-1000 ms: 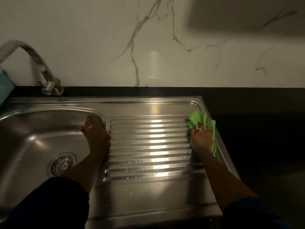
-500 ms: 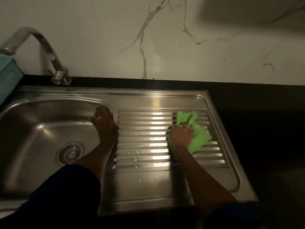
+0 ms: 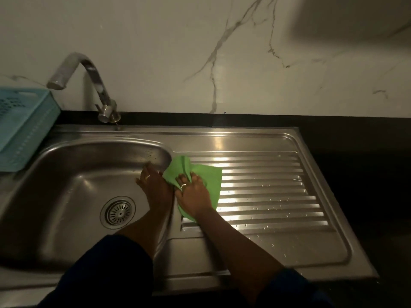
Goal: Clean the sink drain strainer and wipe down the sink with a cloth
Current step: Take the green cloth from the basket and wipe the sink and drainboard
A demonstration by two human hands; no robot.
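- The steel sink fills the lower frame; its left and near edges run out of view, and the light is dim.
- The strainer sits in the drain at the bottom of the sink bowl, in plain sight, with nothing on it.
- The cloth, green, lies crumpled on the ribbed drainboard just right of the sink bowl, at the left end of the ribs; part of it is hidden under the right hand.
- The right hand presses flat on the cloth, grip spread with fingers splayed and some cloth bunched between them; a ring shows on one finger.
- The left hand rests on the right wall of the sink bowl, touching the right hand; its grip is spread, and its fingertips blur into the dark steel.
- Both forearms end in dark sleeves, cut off at the bottom edge.
- Water drops dot the drainboard right of the cloth.
- The tap rises behind the sink bowl.
- A blue basket stands left of the sink, cut off by the frame.
- The dark tabletop right of the sink shows almost no detail.
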